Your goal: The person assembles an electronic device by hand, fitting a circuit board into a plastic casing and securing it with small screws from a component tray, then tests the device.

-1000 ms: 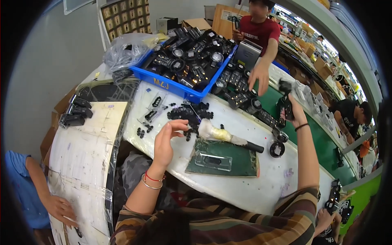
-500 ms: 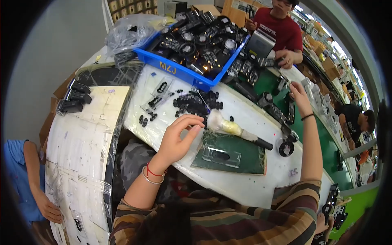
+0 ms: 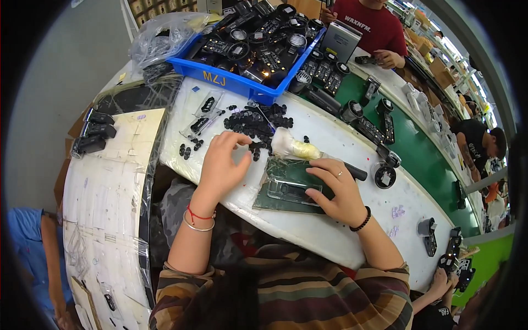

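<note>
My left hand (image 3: 221, 165) hovers at the near side of a pile of small black parts (image 3: 247, 122), its thumb and curved fingers apart and nothing visible between them. My right hand (image 3: 338, 190) is spread over the right part of a dark green board (image 3: 264, 202). Its thumb and forefinger are apart near the right end of a clear plastic tray (image 3: 279, 190) lying on that board. A dark piece shows in the tray, partly covered by the hand. Beyond the board lies a brush-like tool (image 3: 300, 147) with a white and yellow wrapped head and a black handle, partly behind my right fingers.
A blue bin (image 3: 231, 85) heaped with black devices stands at the far side. To the right runs a green conveyor belt (image 3: 410, 148) carrying more devices. A round-headed black device (image 3: 385, 177) rests on the white table. Co-workers sit across, at left and at lower right.
My right hand has come back from the conveyor at the right to the green board. My left hand has shifted slightly left, off the board's edge. The whole view has moved a little.
</note>
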Demonstrator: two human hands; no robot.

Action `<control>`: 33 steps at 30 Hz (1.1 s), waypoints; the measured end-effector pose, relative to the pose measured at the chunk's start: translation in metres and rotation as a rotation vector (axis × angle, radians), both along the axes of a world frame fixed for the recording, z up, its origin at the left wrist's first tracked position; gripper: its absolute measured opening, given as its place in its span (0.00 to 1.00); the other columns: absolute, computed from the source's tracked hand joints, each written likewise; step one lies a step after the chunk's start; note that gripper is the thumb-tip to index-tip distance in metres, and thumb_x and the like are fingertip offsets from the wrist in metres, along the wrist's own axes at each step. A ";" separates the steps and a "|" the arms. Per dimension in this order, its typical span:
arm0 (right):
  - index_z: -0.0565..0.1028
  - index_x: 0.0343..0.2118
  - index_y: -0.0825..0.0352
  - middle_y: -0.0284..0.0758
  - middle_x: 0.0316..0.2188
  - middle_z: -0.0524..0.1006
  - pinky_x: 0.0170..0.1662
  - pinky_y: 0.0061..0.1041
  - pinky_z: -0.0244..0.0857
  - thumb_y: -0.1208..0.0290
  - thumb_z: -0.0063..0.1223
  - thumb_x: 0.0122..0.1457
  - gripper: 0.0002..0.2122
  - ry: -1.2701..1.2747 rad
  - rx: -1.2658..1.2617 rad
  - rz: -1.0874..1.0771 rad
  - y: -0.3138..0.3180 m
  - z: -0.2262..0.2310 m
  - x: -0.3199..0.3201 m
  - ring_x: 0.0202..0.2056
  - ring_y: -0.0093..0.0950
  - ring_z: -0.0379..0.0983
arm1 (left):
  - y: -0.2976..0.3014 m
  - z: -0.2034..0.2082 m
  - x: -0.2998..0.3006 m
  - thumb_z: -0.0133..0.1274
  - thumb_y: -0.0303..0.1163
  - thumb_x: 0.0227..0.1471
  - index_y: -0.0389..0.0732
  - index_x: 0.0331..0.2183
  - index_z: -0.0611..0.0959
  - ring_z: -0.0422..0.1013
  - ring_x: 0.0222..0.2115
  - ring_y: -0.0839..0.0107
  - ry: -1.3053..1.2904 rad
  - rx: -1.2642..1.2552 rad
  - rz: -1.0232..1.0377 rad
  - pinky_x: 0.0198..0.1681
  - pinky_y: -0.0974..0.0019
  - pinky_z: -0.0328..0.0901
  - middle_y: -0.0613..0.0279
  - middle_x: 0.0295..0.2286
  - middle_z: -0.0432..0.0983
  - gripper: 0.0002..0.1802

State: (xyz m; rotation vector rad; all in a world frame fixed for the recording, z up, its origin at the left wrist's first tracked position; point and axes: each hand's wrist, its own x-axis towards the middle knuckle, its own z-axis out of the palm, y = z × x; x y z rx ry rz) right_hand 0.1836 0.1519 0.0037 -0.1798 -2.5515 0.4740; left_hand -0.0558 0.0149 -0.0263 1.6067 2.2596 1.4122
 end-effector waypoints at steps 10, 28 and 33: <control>0.77 0.36 0.68 0.38 0.40 0.76 0.48 0.33 0.64 0.74 0.59 0.52 0.09 0.070 -0.061 -0.016 0.005 -0.014 0.001 0.43 0.38 0.70 | 0.016 -0.023 0.009 0.60 0.29 0.43 0.37 0.27 0.80 0.70 0.32 0.56 0.206 -0.094 0.128 0.37 0.58 0.66 0.57 0.26 0.74 0.07; 0.77 0.34 0.68 0.37 0.38 0.76 0.47 0.33 0.65 0.77 0.59 0.50 0.08 0.181 -0.067 -0.082 0.023 -0.009 0.002 0.42 0.38 0.71 | 0.085 0.026 -0.059 0.59 0.34 0.47 0.39 0.37 0.79 0.70 0.38 0.56 0.450 0.324 0.174 0.45 0.58 0.64 0.56 0.36 0.73 0.15; 0.77 0.34 0.67 0.35 0.37 0.76 0.48 0.33 0.66 0.75 0.59 0.51 0.07 0.136 -0.074 -0.074 0.022 -0.016 0.004 0.43 0.36 0.71 | 0.170 0.065 -0.063 0.62 0.58 0.41 0.36 0.47 0.72 0.72 0.41 0.46 0.187 -0.064 0.263 0.44 0.55 0.68 0.45 0.43 0.72 0.41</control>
